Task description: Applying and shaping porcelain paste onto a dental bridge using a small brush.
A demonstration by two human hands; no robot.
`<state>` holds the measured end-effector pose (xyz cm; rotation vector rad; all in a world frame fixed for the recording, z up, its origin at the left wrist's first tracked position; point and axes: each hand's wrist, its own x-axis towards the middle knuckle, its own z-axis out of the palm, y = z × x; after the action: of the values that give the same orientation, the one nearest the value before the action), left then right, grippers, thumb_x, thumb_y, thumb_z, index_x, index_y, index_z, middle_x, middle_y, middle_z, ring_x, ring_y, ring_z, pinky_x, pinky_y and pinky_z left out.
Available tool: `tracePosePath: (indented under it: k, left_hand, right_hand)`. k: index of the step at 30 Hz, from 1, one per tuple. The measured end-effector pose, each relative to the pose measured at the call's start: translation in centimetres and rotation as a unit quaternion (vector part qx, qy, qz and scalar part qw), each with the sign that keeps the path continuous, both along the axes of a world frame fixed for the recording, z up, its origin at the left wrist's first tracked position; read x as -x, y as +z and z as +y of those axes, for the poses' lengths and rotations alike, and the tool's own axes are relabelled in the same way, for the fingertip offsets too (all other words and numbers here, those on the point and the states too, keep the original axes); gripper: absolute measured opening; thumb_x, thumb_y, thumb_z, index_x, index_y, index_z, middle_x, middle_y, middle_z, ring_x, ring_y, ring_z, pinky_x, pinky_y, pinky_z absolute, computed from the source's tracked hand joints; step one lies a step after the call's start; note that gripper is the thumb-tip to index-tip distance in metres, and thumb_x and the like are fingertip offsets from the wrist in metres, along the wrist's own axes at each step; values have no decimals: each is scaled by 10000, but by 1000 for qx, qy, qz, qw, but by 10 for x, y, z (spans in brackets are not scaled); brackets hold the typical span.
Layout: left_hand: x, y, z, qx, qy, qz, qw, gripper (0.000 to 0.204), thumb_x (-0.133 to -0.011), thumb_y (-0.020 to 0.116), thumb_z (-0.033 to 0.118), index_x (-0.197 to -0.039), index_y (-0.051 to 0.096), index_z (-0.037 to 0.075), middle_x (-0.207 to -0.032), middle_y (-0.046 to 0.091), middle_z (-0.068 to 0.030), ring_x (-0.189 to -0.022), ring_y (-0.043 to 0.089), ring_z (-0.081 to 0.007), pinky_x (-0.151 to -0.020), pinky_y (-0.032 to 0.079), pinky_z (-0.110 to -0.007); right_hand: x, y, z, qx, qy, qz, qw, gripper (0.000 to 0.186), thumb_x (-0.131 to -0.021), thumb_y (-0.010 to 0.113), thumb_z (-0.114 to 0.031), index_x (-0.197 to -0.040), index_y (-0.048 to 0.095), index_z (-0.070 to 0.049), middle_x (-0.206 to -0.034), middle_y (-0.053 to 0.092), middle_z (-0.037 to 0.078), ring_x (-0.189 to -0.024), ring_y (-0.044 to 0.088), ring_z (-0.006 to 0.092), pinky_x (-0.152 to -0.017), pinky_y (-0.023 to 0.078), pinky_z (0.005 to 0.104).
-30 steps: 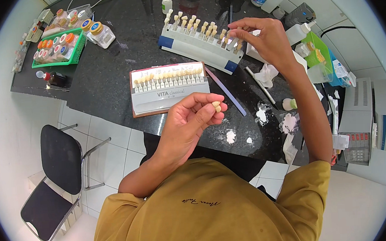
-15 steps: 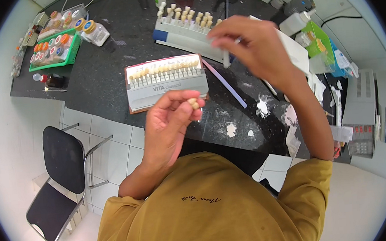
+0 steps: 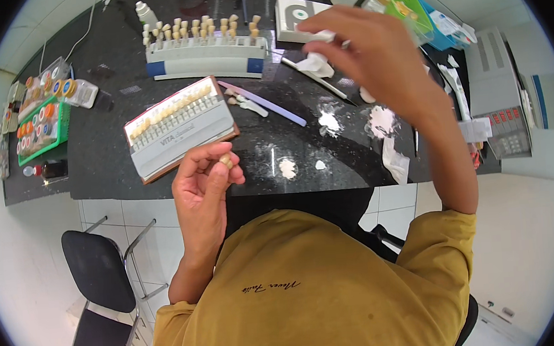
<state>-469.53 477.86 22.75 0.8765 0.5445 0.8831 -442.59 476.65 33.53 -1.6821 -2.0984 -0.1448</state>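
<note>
My left hand (image 3: 201, 189) pinches small tooth-coloured dental crowns (image 3: 226, 160) between thumb and fingertips, at the near edge of the black worktop. My right hand (image 3: 372, 58), somewhat blurred, is raised over the right side of the worktop. Its fingers are closed on a crumpled white tissue (image 3: 317, 66) that hangs below them. Beyond my left hand lies a grey tooth shade guide (image 3: 186, 136) with a row of tooth tabs. Beside it rest a pale purple stick (image 3: 275, 106) and a loose shade tab (image 3: 253, 107).
A white rack (image 3: 206, 61) of tooth tabs stands at the back, with a white box (image 3: 291, 19) right of it. White powder (image 3: 330, 123) and pinkish powder (image 3: 382, 121) lie near a slim brush-like tool (image 3: 322, 83). Jars fill a green basket (image 3: 59, 135) at left.
The view has swung right. My right hand has moved from beside the tooth-tab rack toward the white box and now has a tissue in it. My left hand still pinches the crowns.
</note>
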Motion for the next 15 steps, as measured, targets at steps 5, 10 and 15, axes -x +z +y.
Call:
tracePosePath:
  k: [5, 10, 15]
  left_hand:
    - [-5, 0, -1, -27, -10, 56, 998, 179, -937, 566, 37, -1103, 602, -19, -973, 630, -98, -829, 623, -115, -752, 523, -253]
    - [-9, 0, 0, -3, -7, 53, 999, 201, -938, 571, 40, -1124, 594, -30, -1015, 643, -123, -850, 639, -129, -781, 537, -259]
    - [-14, 6, -3, 17, -33, 22, 999, 191, -939, 574, 48, -1113, 593, -28, -1037, 647, -131, -872, 643, -133, -801, 546, -262]
  right_hand:
    - [-10, 34, -55, 83, -167, 136, 973, 168, -832, 668, -129, -987, 662, -63, -908, 678, 99, -791, 643, 312, -704, 516, 369]
    - [34, -35, -48, 93, -9, 57, 994, 126, -810, 649, -66, -922, 626, -13, -832, 624, 120, -793, 639, 307, -691, 512, 400]
    - [49, -73, -24, 99, -3, 9, 995, 157, -756, 606, 21, -911, 590, 2, -845, 595, 142, -826, 632, 327, -714, 514, 409]
